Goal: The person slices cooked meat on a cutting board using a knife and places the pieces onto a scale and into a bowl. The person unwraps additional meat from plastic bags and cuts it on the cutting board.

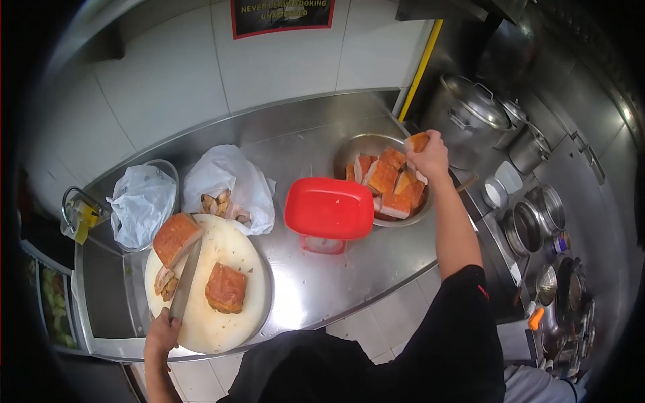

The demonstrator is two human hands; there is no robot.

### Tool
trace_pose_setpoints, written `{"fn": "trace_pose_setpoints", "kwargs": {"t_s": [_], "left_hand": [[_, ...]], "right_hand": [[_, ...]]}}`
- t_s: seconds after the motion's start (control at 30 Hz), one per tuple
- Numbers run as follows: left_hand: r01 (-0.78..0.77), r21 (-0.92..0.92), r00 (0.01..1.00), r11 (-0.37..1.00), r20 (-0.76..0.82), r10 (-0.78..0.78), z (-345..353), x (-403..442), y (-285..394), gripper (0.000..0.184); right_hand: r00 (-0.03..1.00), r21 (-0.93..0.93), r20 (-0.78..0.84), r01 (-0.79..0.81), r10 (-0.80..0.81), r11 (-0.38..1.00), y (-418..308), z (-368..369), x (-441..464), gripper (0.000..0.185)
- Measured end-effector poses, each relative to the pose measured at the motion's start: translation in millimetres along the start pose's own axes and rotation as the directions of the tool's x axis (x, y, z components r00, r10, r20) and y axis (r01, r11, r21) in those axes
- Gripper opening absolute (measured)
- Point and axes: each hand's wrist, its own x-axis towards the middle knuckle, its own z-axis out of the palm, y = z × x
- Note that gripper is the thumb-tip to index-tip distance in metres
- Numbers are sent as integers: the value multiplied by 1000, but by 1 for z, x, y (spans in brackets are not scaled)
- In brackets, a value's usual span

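My left hand [163, 333] is closed around the handle of a large knife [185, 281], its blade lying over the round white cutting board [252, 322]. Left of the blade is a big slab of roast pork [176, 239] with smaller scraps [165, 283] below it. A second pork chunk [226, 287] rests on the board's right part. Over at the metal bowl [341, 149], my right hand [430, 158] grips a piece of roast pork [416, 142] above its right rim. Several golden-skinned pork pieces [382, 176] fill the bowl.
A red kitchen scale [329, 208] stands between board and bowl. Behind the board lie a white plastic bag [232, 178] with meat scraps and another bag [142, 205] in a bowl. Lidded pots [474, 101] and pans [524, 228] occupy the right side. A sink [111, 289] is at left.
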Motion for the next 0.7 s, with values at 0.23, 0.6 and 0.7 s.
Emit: {"fn": "trace_pose_setpoints", "kwargs": {"t_s": [0.23, 0.6, 0.7], "left_hand": [[8, 34, 998, 999, -67, -6, 7, -1, -5, 21], [-195, 77, 869, 978, -449, 209, 21, -36, -32, 17], [-81, -208, 939, 975, -343, 5, 8, -59, -50, 23]], "right_hand": [[907, 206, 397, 60, -140, 977, 60, 52, 62, 37], [735, 757, 129, 360, -665, 545, -141, -58, -168, 31], [333, 717, 161, 607, -929, 342, -209, -28, -265, 38]]}}
